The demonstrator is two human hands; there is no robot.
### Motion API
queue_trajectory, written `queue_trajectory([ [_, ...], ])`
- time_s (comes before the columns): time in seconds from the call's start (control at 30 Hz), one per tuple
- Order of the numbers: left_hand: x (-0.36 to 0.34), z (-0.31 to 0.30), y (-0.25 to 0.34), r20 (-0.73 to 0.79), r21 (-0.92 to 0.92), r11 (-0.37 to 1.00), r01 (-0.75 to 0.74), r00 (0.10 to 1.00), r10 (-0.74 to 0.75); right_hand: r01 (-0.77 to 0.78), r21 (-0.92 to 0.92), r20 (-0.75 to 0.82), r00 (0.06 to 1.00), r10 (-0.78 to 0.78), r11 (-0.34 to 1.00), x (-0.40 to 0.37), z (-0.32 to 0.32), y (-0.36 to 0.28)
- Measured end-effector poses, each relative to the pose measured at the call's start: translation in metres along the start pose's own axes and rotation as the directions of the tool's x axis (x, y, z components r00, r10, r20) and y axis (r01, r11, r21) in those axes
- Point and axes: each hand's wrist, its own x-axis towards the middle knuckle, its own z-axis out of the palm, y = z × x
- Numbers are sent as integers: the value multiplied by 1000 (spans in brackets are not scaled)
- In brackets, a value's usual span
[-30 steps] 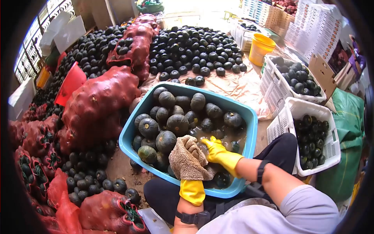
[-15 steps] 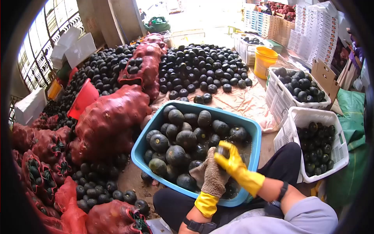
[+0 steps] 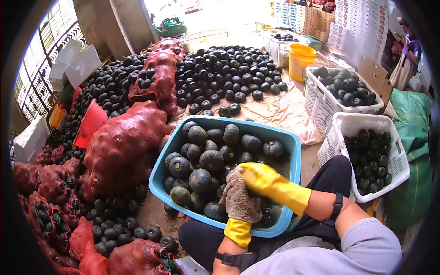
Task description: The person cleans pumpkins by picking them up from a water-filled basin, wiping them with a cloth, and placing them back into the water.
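Observation:
My left hand (image 3: 239,206), in a yellow rubber glove, is wrapped in a brown terry cloth (image 3: 237,195) and closed around it. My right hand (image 3: 261,178), also in a yellow glove, presses against the cloth with bent fingers. A small dark green squash, seen in its grip a moment ago, is now hidden between the two hands. Both hands are over a blue tub (image 3: 156,176) in front of my lap. Many dark green squashes (image 3: 211,161) lie in it, with murky water showing at its right side.
White crates (image 3: 403,183) of squashes stand at the right, with a yellow bucket (image 3: 301,59) behind. Red net sacks (image 3: 126,142) and a red basin (image 3: 90,123) are at the left. A large squash pile (image 3: 224,68) covers the sheet beyond. A person (image 3: 410,50) stands at the far right.
My right hand has rolled over and come down onto the cloth, covering the squash. The view has shifted slightly, so the surroundings appear moved left.

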Motion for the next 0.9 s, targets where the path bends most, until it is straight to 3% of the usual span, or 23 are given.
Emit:
queue_trajectory([
  [0.03, 3, -2, -3, -22, 11, 999, -51, 998, 51, 141, -255, -85, 982, -167, 957, -16, 11, -21],
  [0.07, 13, -17, 0, 134, 37, 996, -75, 989, 70, 224, -492, -124, 938, -323, 841, -37, 24, -30],
  [0.1, 22, -32, 2, 286, 55, 993, -106, 954, 87, 268, -382, 5, 958, -288, 884, -41, 18, -33],
  [0.13, 19, -24, -14, 218, -19, 994, -112, 969, 113, 286, -280, 71, 958, -277, 916, -42, 9, -35],
  [0.17, 9, -6, -37, 144, -90, 989, -115, 981, 127, 30, 92, 100, 994, -39, 995, -37, -2, -46],
  [0.2, -4, -1, -43, 83, -153, 981, -118, 988, 131, -259, 444, 202, 962, 186, 858, -38, -2, -53],
  [0.27, -20, 12, -33, 8, 31, 999, -6, 1000, 6, -81, 789, -97, 962, 254, 609, -32, 22, -7],
  [0.33, -16, 37, -22, -168, -298, 928, 225, 944, -283, 38, 662, -275, 941, 196, 748, -31, 30, 24],
  [0.4, -5, 22, -24, -119, -253, 963, 98, 984, -131, 109, 156, -46, 994, -103, 982, -32, -8, 5],
  [0.43, -4, 13, -27, -122, -234, 972, 15, 992, -45, 124, 173, 79, 987, -139, 977, -32, -13, 10],
  [0.47, -7, 4, -31, -177, -211, 973, -96, 983, 59, -36, 0, 230, 973, 35, 999, -38, -27, -19],
  [0.5, -7, -2, -33, -145, -324, 941, -102, 988, 58, -24, 17, 276, 961, 18, 1000, -35, -30, -18],
  [0.53, -13, 1, -33, -99, -251, 966, -57, 995, 33, -1, 33, 319, 948, -10, 999, -32, -32, -19],
  [0.57, -20, 7, -35, -62, -171, 985, -21, 998, 10, -253, 188, 350, 920, 176, 949, -30, -32, -27],
  [0.6, -26, 14, -39, -33, -86, 996, 7, 999, -10, -252, 471, 318, 942, 103, 845, -30, -20, -7],
  [0.63, -31, 20, -41, -8, 2, 1000, 31, 999, -31, -335, 661, 274, 941, 200, 671, -35, -9, 9],
  [0.67, -27, 18, -34, -10, 0, 999, 49, 999, -49, -370, 813, 254, 920, 297, 450, -40, 3, 16],
  [0.7, -23, 15, -27, -13, -2, 998, 66, 998, -66, -361, 844, 228, 911, 344, 396, -43, 12, 35],
  [0.73, -13, 7, -13, -37, -95, 993, 70, 997, -74, -294, 764, 154, 947, 280, 575, -43, 14, 45],
  [0.77, -9, 9, -14, -106, -58, 998, -29, 994, 23, -233, 418, 140, 972, 191, 878, -44, -3, 47],
  [0.8, -10, 11, -20, -150, -32, 995, -96, 985, 90, -101, -14, 149, 984, 102, 995, -41, -19, 45],
  [0.87, -16, 15, -30, -199, 6, 983, -183, 963, 181, 238, 81, 237, 939, -250, 968, -37, -19, 35],
  [0.9, -14, 8, -26, -100, -57, 993, -102, 990, 96, 106, -58, 378, 923, -76, 993, -38, -32, 16],
])
